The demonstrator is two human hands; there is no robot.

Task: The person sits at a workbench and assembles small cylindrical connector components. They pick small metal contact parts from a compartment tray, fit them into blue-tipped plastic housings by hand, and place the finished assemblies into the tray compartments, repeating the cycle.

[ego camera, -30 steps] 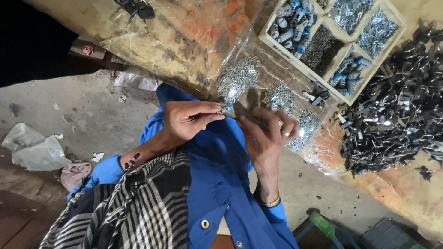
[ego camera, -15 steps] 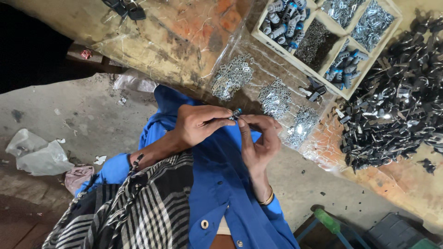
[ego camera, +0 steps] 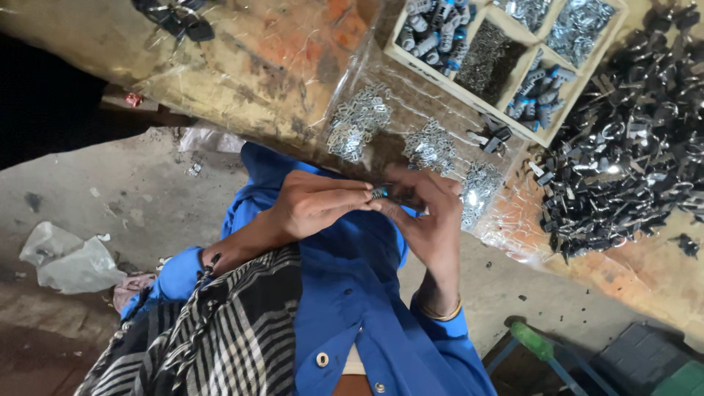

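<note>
Worn counter (ego camera: 242, 66), orange-stained, under clear plastic sheet; concrete floor below. Both hands meet at counter's near edge, above blue shirt. Left hand (ego camera: 319, 205) closed, fingertips pinching small dark part (ego camera: 379, 193). Right hand (ego camera: 429, 220) curled round same part from right, fingers bent over it. Three piles of small silver pieces (ego camera: 359, 121) on sheet just beyond hands. Divided tray (ego camera: 506, 59) far right holds sorted parts. Big heap of black parts (ego camera: 631, 139) right, seemingly the stock in play. One part in hand; no count of done against left can be told.

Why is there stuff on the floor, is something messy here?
Yes: a crumpled clear plastic bag lies on the grey floor, with small dark bits scattered near the table edge. The sorted tray looks tidy.
</note>
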